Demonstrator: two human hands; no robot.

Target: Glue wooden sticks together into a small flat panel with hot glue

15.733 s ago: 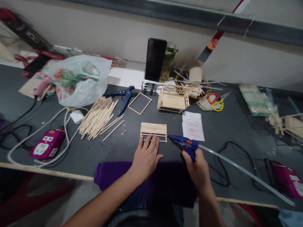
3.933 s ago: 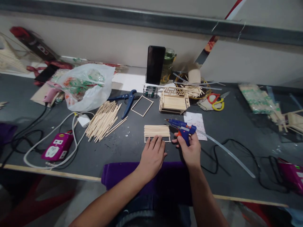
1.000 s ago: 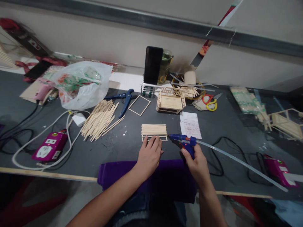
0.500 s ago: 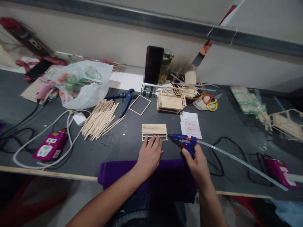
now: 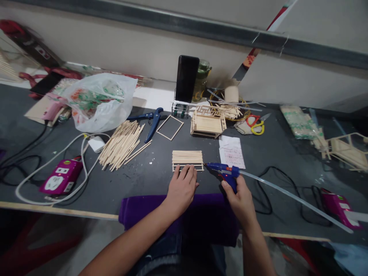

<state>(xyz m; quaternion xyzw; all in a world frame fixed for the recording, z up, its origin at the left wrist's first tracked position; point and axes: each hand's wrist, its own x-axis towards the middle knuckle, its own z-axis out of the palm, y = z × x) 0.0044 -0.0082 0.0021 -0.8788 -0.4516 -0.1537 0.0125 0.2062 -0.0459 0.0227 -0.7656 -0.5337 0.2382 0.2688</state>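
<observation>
Right hand (image 5: pixel 240 199) clamped round blue glue gun (image 5: pixel 227 174), nozzle (image 5: pixel 209 165) just beside right end of stick panel (image 5: pixel 187 157). Left hand (image 5: pixel 182 188) uncurled, fingers extended onto panel. Panel lies inward from surface's (image 5: pixel 155 176) front edge, mid-length.

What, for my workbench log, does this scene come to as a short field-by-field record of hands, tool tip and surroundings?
Left hand: laid over the near edge of the flat panel of pale wooden sticks
Right hand: grips the blue plastic glue gun
Gun tip: at the panel's right end; contact too small to tell
Left of panel: loose pile of pale wooden sticks
Beyond panel: thin rectangular wooden frame; small pale wooden structure
Beyond, rightward: creased white paper with reddish marks
</observation>
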